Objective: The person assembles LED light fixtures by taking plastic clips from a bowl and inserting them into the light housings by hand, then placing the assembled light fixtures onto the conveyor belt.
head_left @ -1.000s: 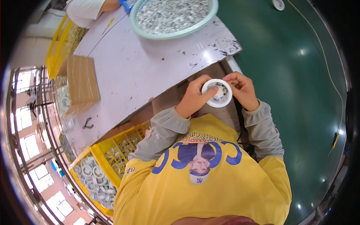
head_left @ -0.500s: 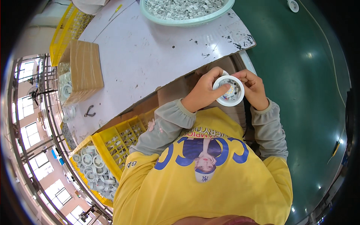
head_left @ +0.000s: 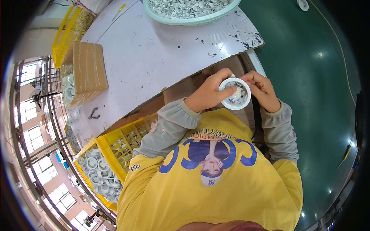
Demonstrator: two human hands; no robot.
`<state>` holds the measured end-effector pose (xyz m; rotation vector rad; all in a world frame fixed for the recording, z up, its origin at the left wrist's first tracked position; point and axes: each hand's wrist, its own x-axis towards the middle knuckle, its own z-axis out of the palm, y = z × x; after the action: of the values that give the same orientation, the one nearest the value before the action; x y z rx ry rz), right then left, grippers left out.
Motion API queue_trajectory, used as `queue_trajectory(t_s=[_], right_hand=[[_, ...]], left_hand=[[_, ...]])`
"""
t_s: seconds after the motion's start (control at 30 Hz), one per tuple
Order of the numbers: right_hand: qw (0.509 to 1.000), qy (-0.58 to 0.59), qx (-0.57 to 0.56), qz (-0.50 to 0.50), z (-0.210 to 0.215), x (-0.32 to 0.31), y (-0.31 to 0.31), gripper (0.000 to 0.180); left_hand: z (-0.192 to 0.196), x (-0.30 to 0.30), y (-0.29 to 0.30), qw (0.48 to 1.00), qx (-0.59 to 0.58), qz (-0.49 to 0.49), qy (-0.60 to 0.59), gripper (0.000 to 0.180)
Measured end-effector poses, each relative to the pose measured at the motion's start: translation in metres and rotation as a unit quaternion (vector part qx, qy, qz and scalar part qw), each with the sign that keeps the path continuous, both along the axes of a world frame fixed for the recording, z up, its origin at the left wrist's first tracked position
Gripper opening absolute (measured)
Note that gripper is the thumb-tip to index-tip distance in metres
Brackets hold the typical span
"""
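Observation:
A round white LED downlight (head_left: 239, 103) is held in front of my chest, its open face up. Inside the rim shows a circuit board with small yellowish chips and dark parts. My left hand (head_left: 210, 91) grips it from the left, the thumb pressed inside on the board and the other fingers around the back. At the upper right rim, my right hand (head_left: 263, 89) has its fingertips pinched together against the edge. Whatever those fingertips may hold is too small or hidden to make out.
Ahead stands a white table (head_left: 150, 50) with a pale green basin (head_left: 189, 22) of small white pieces. On its left are a cardboard box (head_left: 89, 71) and pliers (head_left: 93, 113). A yellow crate (head_left: 101, 144) of white lamp rings stands by my left arm. Green floor (head_left: 308, 96) lies right.
My right hand has shifted slightly to the right and down, its fingertips still at the rim. The left hand keeps its grip on the downlight.

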<state>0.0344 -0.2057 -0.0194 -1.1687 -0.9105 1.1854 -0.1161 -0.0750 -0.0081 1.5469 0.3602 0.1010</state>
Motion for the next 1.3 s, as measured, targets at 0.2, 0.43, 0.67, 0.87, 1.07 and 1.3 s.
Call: queue_trajectory(t_s=[0.2,0.43,0.67,0.87,1.07,1.3], right_hand=[[0.998,-0.062,0.028,0.008,0.006,-0.001,0.0,0.023],[0.997,-0.054,-0.006,-0.055,-0.004,-0.013,0.003,0.021],[0.998,-0.028,-0.005,-0.049,-0.003,-0.016,0.002,0.017],[0.998,-0.034,0.009,-0.043,-0.005,-0.015,0.002,0.017],[0.998,-0.039,0.011,-0.045,-0.005,-0.016,0.003,0.017],[0.999,0.011,-0.005,-0.043,0.001,-0.019,0.004,0.02]], left_hand=[[0.001,0.001,-0.003,1.0,0.028,-0.002,0.007,0.018],[-0.007,0.0,0.001,0.999,0.05,-0.018,0.001,0.018],[-0.015,-0.006,0.0,0.999,0.034,-0.031,-0.026,0.023],[-0.012,-0.002,-0.002,0.999,0.025,-0.012,-0.037,0.036],[-0.012,-0.001,0.001,0.998,0.058,-0.007,-0.015,0.027],[-0.01,-0.003,0.0,0.99,0.12,0.012,-0.072,0.025]])
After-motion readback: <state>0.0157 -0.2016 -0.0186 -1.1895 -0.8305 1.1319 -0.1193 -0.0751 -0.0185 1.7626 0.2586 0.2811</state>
